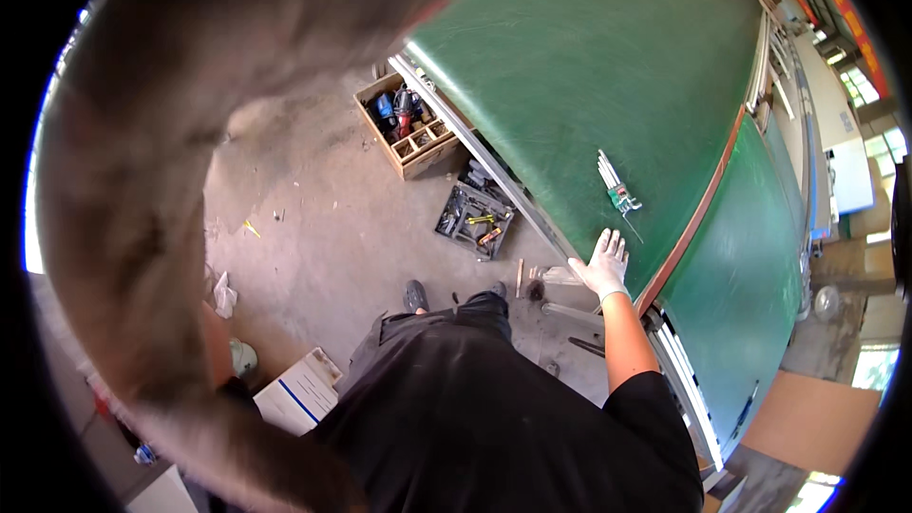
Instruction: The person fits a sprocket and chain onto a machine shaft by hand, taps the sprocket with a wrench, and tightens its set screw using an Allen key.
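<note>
My right hand (604, 264), in a white glove, rests open at the edge of the green tabletop (570, 57), fingers lying apart. Just beyond its fingertips lies a set of hex keys (619, 192) in a green holder, with one thin key sticking out toward the hand. My left hand (313, 9) is raised very close to the camera as a large dark blur across the upper left; its fingers and anything in them cannot be made out.
Below the table's edge sit a wooden toolbox (410, 166) and a grey tool tray (451, 233). A white box (294, 399) stands on the floor (294, 256) at lower left. A second green panel (731, 256) adjoins the tabletop at right; cardboard (807, 418) lies beyond.
</note>
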